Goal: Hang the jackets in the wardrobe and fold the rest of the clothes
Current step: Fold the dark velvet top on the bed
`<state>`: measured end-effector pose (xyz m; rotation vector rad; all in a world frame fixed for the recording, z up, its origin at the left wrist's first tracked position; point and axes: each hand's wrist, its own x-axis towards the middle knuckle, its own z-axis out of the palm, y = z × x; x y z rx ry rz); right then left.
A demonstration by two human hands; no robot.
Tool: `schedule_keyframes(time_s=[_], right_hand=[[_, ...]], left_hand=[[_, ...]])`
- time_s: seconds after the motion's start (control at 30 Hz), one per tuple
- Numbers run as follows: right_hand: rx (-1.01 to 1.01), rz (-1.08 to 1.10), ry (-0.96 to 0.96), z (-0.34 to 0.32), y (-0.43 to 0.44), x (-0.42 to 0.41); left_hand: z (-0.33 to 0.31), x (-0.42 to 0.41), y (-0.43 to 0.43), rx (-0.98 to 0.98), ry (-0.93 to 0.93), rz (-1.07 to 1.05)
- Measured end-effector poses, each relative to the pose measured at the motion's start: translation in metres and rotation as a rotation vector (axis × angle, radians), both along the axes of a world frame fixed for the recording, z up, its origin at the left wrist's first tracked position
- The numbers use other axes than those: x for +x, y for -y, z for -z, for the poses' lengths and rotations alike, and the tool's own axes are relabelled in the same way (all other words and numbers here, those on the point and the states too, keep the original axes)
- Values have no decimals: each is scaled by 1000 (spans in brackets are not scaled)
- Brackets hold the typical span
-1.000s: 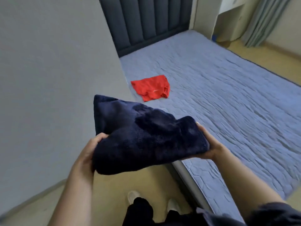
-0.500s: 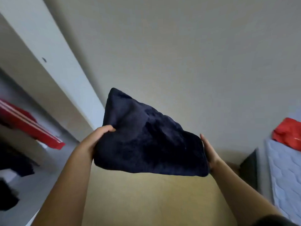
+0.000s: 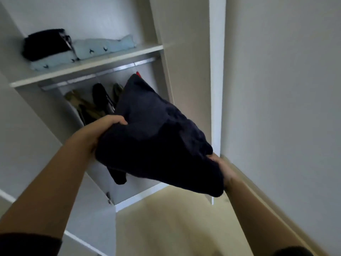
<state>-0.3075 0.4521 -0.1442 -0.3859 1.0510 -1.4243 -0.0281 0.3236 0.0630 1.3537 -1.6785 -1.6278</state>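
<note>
We record the left hand [image 3: 103, 130] with its fingers curled over the left edge of a folded, dark navy plush garment [image 3: 160, 141], gripping it. The right hand [image 3: 223, 169] meets the garment's lower right corner. Its fingers lie hidden under the cloth, so we cannot tell their grip. The garment is held in the air between both hands, before an open white wardrobe [image 3: 217, 71]. Behind it, olive and black jackets [image 3: 100, 97] hang from a metal rail [image 3: 96, 73]. On the white shelf [image 3: 88, 69] above, a folded black item [image 3: 44, 44] lies at the left end, with pale blue folded clothes [image 3: 103, 46] beside it.
</note>
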Motion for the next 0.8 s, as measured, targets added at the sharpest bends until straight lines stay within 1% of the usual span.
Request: schedule_keyframes(time_s=[0.13,0.23,0.3,0.43,0.53,0.63,0.8], right_hand=[[-146,-77,-126,-45,89,12],[-256,-147,-226,-72,160,12],[-311,-168,-253,-94,212,11],[-446,-216,-403,-144,304,5],[-557,-190,-455,-195,369,3],[-634,-181,-500,-249,426,3],[-756,-178,-459,-327,530,4]], left_hand=[[4,62,61,-26,-75,-236],[6,80,93,-57,-131,-323],[3,88,119,-82,-162,-394],[-27,93,181,-150,-287,-480],[-59,94,224,-228,-388,-479],[-92,94,266,-275,-454,-432],[-141,95,362,-346,-554,-334]])
